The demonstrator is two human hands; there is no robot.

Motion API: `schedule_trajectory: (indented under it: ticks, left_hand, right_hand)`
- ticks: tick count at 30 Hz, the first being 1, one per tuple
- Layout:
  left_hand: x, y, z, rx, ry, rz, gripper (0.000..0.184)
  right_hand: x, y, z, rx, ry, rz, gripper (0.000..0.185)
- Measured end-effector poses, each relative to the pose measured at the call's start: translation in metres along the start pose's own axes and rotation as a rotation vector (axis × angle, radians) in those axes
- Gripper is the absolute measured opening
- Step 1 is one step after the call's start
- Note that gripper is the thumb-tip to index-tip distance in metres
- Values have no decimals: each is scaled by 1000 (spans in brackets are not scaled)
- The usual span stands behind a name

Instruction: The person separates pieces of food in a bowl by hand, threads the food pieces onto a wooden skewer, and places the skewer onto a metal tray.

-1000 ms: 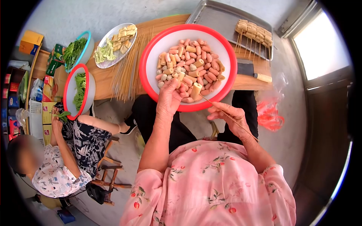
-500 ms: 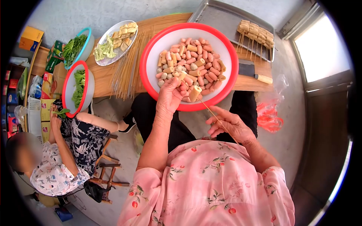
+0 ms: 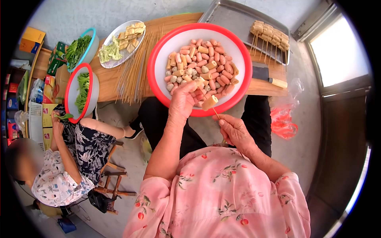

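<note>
A large white bowl with a red rim (image 3: 157, 41) holds many small pink sausages (image 3: 216, 59), tan tube-shaped pieces and greyish balls. Over its near side, my left hand (image 3: 183, 98) has its fingers pinched around a tan piece. A pale tube-shaped piece (image 3: 209, 103) sits on a thin wooden skewer (image 3: 216, 113), just right of the left fingertips. My right hand (image 3: 237, 133) is closed on the skewer below that piece, outside the bowl's near rim.
Loose skewers (image 3: 137, 71) lie left of the bowl, beside a plate (image 3: 112, 63). To the right are a cleaver (image 3: 260, 72) and a metal tray (image 3: 226, 20) with filled skewers (image 3: 270, 33). Another person (image 3: 63, 166) sits at left near a bowl of greens (image 3: 82, 93).
My right hand has closed its fingers and moved up the skewer, closer to the pale piece. The skewer now stands steeper, and my left hand has shifted slightly right.
</note>
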State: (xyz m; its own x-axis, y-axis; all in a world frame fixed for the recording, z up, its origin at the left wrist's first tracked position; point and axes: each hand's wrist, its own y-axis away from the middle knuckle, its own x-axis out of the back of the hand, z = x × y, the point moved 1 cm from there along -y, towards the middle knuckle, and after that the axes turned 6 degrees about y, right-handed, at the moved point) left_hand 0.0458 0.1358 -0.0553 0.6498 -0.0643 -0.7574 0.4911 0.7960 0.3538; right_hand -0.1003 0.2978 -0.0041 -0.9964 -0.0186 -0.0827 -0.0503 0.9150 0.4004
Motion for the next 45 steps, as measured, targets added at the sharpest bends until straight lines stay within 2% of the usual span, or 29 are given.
schedule_trajectory:
  ticks: [3, 5, 14, 45]
  left_hand:
    - [-15, 4, 2, 30, 33, 88, 21]
    - [-11, 4, 1, 20, 75, 48, 24]
    - [-11, 8, 3, 48, 108, 46, 23]
    - [-12, 11, 6, 21, 67, 28, 21]
  right_hand:
    - [-2, -7, 2, 44, -14, 49, 31]
    - [-7, -6, 0, -31, -137, 57, 29]
    - [-10, -6, -9, -206, -263, 7, 32]
    - [-15, -15, -11, -178, -123, 62, 32]
